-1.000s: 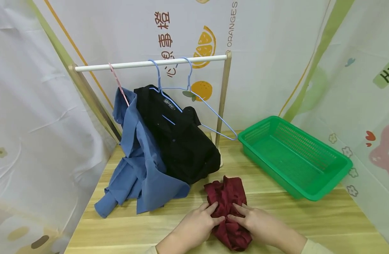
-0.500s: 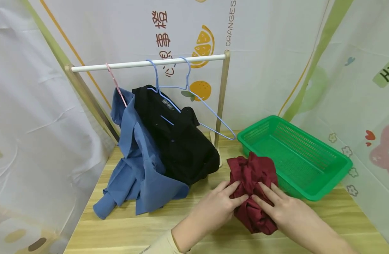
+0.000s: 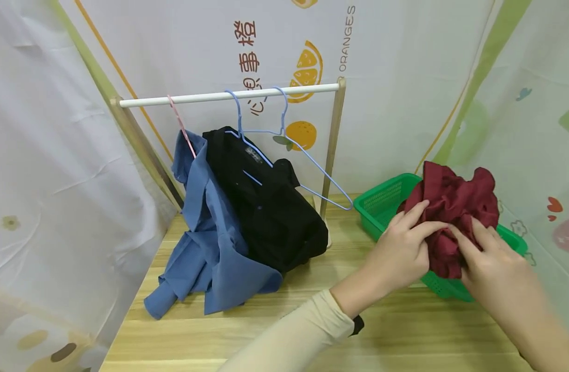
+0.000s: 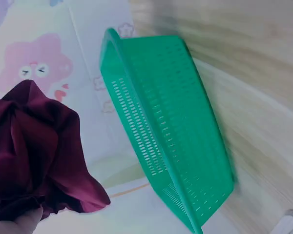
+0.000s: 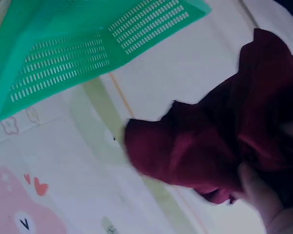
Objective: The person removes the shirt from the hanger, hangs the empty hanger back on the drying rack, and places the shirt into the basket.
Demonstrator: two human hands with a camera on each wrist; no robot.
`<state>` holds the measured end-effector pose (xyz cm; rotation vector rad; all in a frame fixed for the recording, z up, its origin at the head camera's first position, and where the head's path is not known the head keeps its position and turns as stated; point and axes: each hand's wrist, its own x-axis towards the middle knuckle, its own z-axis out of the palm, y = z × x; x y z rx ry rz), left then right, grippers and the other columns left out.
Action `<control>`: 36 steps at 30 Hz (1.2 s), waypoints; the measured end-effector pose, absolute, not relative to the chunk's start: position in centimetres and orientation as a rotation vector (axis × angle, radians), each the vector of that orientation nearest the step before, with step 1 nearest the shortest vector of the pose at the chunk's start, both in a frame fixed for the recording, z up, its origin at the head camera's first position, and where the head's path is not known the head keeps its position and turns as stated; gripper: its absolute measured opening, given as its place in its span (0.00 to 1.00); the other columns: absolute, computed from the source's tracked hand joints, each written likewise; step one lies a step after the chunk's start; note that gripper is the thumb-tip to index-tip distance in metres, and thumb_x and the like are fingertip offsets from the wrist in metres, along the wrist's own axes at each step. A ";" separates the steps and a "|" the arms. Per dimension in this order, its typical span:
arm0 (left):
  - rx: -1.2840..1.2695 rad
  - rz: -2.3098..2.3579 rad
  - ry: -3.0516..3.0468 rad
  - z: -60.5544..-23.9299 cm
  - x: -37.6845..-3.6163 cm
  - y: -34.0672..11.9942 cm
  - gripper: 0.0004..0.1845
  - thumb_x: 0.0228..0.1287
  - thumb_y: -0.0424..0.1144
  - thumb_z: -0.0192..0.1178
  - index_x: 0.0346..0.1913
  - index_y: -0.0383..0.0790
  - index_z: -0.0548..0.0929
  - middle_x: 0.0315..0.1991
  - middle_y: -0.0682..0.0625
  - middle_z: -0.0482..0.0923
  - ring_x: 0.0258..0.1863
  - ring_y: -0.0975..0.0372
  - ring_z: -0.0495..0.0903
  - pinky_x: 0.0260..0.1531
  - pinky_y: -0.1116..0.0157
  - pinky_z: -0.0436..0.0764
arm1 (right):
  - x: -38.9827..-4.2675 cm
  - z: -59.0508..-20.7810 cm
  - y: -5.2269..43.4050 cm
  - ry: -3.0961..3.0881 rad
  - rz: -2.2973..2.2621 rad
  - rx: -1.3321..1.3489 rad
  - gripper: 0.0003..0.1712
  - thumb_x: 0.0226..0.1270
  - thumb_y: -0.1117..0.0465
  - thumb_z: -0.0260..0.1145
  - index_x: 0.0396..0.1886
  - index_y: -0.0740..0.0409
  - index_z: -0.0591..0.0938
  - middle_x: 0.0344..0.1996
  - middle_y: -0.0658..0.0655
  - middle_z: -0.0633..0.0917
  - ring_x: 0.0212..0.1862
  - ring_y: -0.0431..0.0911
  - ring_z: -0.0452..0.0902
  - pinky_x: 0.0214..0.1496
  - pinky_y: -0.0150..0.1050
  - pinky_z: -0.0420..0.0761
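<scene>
1. Left hand [image 3: 400, 248]: fingers [image 3: 412, 214] curled into the near-left side of a bunched dark red garment [image 3: 452, 206], gripping it; cream sleeve [image 3: 298, 336] runs back along the forearm.
2. Right hand [image 3: 491, 263]: fingers [image 3: 479, 232] pressed and curled into the garment's right side, pinching the cloth. Both hands hold the one bundle between them.
3. Dark red garment is up in the air, crumpled into a ball, over the near end of the green basket [image 3: 382, 199], not touching it as far as the head view shows. The left wrist view shows the cloth [image 4: 34, 151] hanging clear beside the basket [image 4: 161, 131]; the right wrist view shows the same, cloth [image 5: 224, 146] apart from the basket [image 5: 88, 53].
4. Basket sits on the wooden surface [image 3: 247, 330], right side, near the printed curtain.
5. Left of the basket: small rack with a white rail [image 3: 228, 95] on wooden posts.
6. On the rail: blue shirt [image 3: 210, 248] on a pink hanger [image 3: 182, 129], black shirt [image 3: 266, 206] on a blue hanger [image 3: 240, 121], another bare blue hanger [image 3: 312, 170]. Both shirts sag down onto the surface.
</scene>
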<state>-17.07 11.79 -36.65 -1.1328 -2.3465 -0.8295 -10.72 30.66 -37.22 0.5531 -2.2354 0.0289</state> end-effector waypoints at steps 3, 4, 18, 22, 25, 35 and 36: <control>-1.173 -0.693 -2.391 -36.1 -18.2 13.4 0.27 0.74 0.29 0.51 0.70 0.53 0.82 0.79 0.45 0.70 0.82 0.58 0.67 0.81 0.64 0.66 | -12.0 -37.2 31.3 -2.251 0.045 0.441 0.28 0.49 0.78 0.69 0.55 0.71 0.83 0.43 0.76 0.82 0.31 0.71 0.81 0.30 0.69 0.83; -1.175 -0.645 -2.422 -36.0 -18.5 13.8 0.27 0.75 0.30 0.51 0.72 0.53 0.80 0.80 0.45 0.68 0.84 0.59 0.63 0.82 0.64 0.63 | -12.5 -37.4 31.5 -2.266 0.052 0.407 0.28 0.48 0.78 0.70 0.54 0.73 0.83 0.41 0.76 0.81 0.26 0.69 0.79 0.25 0.68 0.81; -1.066 -0.641 -2.809 -38.3 -20.1 11.7 0.30 0.82 0.39 0.47 0.83 0.57 0.64 0.88 0.46 0.50 0.87 0.52 0.52 0.84 0.63 0.58 | -16.1 -40.0 31.8 -2.689 0.113 0.075 0.32 0.70 0.59 0.73 0.60 0.83 0.76 0.51 0.87 0.80 0.27 0.76 0.81 0.23 0.66 0.81; -1.076 -0.639 -2.820 -38.5 -20.3 11.2 0.29 0.82 0.39 0.46 0.82 0.56 0.66 0.87 0.45 0.52 0.87 0.51 0.53 0.84 0.62 0.60 | -15.8 -40.0 31.6 -2.735 0.142 0.079 0.28 0.70 0.60 0.72 0.57 0.80 0.78 0.48 0.82 0.81 0.24 0.72 0.80 0.20 0.63 0.79; -1.086 -0.622 -2.823 -38.7 -20.3 10.7 0.28 0.83 0.39 0.46 0.81 0.56 0.68 0.87 0.44 0.54 0.87 0.50 0.54 0.84 0.61 0.61 | -15.7 -39.9 31.2 -2.742 0.149 0.081 0.27 0.70 0.60 0.72 0.58 0.79 0.79 0.51 0.82 0.82 0.24 0.71 0.81 0.20 0.63 0.79; -1.098 -0.614 -2.707 -38.3 -18.9 8.5 0.26 0.81 0.38 0.49 0.77 0.52 0.73 0.84 0.45 0.62 0.83 0.51 0.63 0.80 0.60 0.69 | -14.7 -38.0 28.6 -2.734 0.240 0.083 0.27 0.72 0.57 0.71 0.62 0.73 0.80 0.58 0.79 0.83 0.40 0.76 0.85 0.25 0.66 0.82; -1.098 -0.616 -2.680 -38.1 -18.6 8.2 0.25 0.81 0.38 0.50 0.76 0.52 0.74 0.83 0.46 0.65 0.82 0.52 0.65 0.79 0.61 0.70 | -14.6 -37.8 28.2 -2.730 0.253 0.081 0.27 0.73 0.56 0.71 0.62 0.72 0.80 0.59 0.78 0.83 0.41 0.76 0.85 0.26 0.67 0.82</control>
